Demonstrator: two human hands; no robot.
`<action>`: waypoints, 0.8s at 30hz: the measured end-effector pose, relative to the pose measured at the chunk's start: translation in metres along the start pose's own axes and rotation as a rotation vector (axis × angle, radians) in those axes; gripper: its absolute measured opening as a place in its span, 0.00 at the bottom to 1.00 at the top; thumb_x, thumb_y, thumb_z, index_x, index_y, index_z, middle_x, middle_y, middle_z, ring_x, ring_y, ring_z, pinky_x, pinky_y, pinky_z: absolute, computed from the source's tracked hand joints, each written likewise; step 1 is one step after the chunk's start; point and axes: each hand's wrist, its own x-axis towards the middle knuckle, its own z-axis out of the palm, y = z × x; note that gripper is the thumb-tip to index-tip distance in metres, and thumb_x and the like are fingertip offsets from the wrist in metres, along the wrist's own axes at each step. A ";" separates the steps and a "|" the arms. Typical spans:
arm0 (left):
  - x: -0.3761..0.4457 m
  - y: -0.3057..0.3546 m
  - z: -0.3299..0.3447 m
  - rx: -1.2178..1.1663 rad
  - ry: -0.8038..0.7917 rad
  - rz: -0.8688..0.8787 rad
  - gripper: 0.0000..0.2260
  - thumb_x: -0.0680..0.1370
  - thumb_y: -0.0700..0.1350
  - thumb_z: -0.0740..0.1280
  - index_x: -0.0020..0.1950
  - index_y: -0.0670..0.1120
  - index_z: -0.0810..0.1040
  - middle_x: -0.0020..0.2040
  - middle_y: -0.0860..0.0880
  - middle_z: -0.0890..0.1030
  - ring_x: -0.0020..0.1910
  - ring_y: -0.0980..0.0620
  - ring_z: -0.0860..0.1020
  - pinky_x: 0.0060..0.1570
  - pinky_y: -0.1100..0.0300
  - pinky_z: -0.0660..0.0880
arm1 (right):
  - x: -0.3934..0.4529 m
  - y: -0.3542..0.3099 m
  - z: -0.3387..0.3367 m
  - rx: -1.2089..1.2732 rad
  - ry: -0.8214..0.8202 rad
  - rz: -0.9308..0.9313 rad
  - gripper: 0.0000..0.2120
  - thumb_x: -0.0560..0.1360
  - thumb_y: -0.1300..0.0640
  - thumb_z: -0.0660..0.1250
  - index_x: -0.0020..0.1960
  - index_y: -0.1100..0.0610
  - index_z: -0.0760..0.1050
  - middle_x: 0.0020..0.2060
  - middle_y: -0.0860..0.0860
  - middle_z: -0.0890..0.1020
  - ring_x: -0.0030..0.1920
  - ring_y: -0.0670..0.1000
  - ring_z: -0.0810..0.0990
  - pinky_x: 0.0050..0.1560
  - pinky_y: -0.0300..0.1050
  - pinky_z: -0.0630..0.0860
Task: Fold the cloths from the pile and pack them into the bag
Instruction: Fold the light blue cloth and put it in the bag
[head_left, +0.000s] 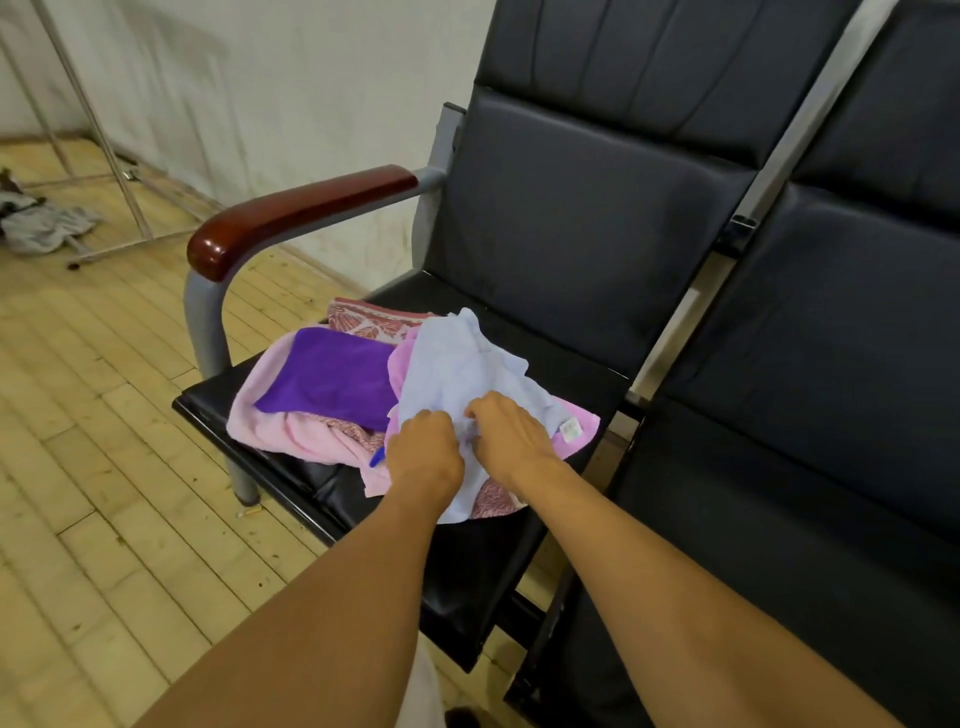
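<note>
A pile of cloths lies on the black seat (530, 332) of the left chair. On top is a crumpled pale blue cloth (457, 364). Under it sit a purple cloth (332, 379), a pink towel (291, 431) and a red patterned cloth (369, 319). My left hand (423, 452) and my right hand (511, 434) are side by side on the near part of the pale blue cloth, fingers curled into its fabric. No bag is in view.
The chair has a dark red armrest (296, 213) on a grey frame at its left. A second black chair (831, 364) joins it on the right. Wooden floor spreads to the left, with a grey heap of fabric (47, 223) and a metal stand (124, 182) by the wall.
</note>
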 end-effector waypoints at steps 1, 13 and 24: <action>0.000 0.003 -0.001 -0.041 0.004 0.004 0.07 0.79 0.43 0.63 0.54 0.42 0.77 0.56 0.43 0.78 0.56 0.42 0.76 0.50 0.52 0.71 | 0.003 0.001 -0.002 0.005 0.019 0.010 0.10 0.79 0.60 0.64 0.59 0.60 0.76 0.57 0.56 0.77 0.53 0.58 0.79 0.53 0.53 0.76; -0.019 0.047 -0.024 -0.343 0.279 0.291 0.08 0.80 0.40 0.62 0.56 0.39 0.77 0.51 0.41 0.79 0.51 0.42 0.77 0.53 0.48 0.73 | -0.014 0.017 -0.039 0.142 0.207 -0.034 0.05 0.81 0.58 0.63 0.51 0.58 0.76 0.49 0.53 0.78 0.45 0.51 0.75 0.43 0.45 0.69; -0.060 0.113 -0.028 -0.642 0.192 0.425 0.10 0.82 0.49 0.57 0.55 0.43 0.72 0.39 0.43 0.79 0.38 0.42 0.77 0.40 0.48 0.74 | -0.060 0.061 -0.091 0.280 0.494 0.121 0.08 0.82 0.58 0.54 0.51 0.55 0.72 0.43 0.51 0.79 0.41 0.53 0.79 0.38 0.54 0.79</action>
